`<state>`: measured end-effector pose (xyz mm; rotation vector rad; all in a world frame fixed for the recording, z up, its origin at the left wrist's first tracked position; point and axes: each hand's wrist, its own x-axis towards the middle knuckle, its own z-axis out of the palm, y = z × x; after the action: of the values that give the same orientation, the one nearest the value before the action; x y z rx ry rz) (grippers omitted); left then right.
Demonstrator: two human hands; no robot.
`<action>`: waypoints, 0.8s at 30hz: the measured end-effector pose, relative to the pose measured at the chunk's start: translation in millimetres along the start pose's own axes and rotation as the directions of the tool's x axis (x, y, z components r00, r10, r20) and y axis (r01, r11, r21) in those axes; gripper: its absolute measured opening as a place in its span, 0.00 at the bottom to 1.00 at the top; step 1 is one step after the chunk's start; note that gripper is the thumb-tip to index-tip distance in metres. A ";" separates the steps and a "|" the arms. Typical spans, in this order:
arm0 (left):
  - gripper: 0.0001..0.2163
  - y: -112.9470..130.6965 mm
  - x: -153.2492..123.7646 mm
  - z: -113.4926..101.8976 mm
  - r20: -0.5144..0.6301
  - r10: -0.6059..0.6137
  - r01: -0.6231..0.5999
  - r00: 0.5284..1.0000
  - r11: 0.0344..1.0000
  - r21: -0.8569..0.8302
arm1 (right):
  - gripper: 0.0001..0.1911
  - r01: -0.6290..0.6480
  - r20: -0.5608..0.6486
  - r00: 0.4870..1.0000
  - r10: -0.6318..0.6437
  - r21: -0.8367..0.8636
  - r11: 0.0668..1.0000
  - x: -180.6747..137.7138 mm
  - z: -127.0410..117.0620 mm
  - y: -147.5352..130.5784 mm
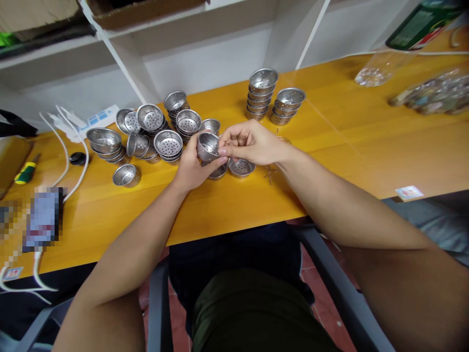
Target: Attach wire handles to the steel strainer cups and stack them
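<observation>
My left hand (191, 167) is wrapped around a small perforated metal cup (207, 148), tilted so that its inside faces me. At the cup's right rim, my right hand (253, 143) pinches thumb and fingertips together; whatever lies between them is too small to make out. Below the hands, another perforated cup (219, 172), partly covered by my left thumb, and an upright cup (242, 169) stand on the table. Thin bent wires (270, 172) lie under and beside my right wrist.
Several stacked metal cups (168, 143) crowd the table (234, 210) to the left. Two taller stacks (263, 83) rise behind my right hand. A power strip (100, 120), white cables, a screwdriver (27, 171), a plastic bottle (388, 61) and a clear bag (436, 93) lie farther out.
</observation>
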<state>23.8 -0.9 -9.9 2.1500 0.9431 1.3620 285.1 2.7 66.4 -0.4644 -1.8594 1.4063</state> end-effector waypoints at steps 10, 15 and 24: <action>0.43 8.3 0.2 -3.0 0.030 0.019 -0.020 0.999 0.999 0.032 | 0.28 -0.017 0.020 1.000 0.018 -0.021 1.000 -1.5 1.1 -8.5; 0.43 6.6 0.3 -3.1 0.029 0.032 -0.033 0.999 0.999 0.032 | 0.31 -0.035 -0.019 0.999 0.035 -0.006 0.999 -0.1 3.1 -4.9; 0.46 3.8 0.2 -3.2 0.036 0.016 -0.016 0.999 1.000 -0.014 | 0.28 -0.027 -0.019 0.999 0.027 0.021 0.999 -1.7 3.8 -1.1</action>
<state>22.2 -3.4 -5.9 2.1696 0.9023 1.3283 283.5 -1.3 66.4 -0.4928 -1.8280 1.4332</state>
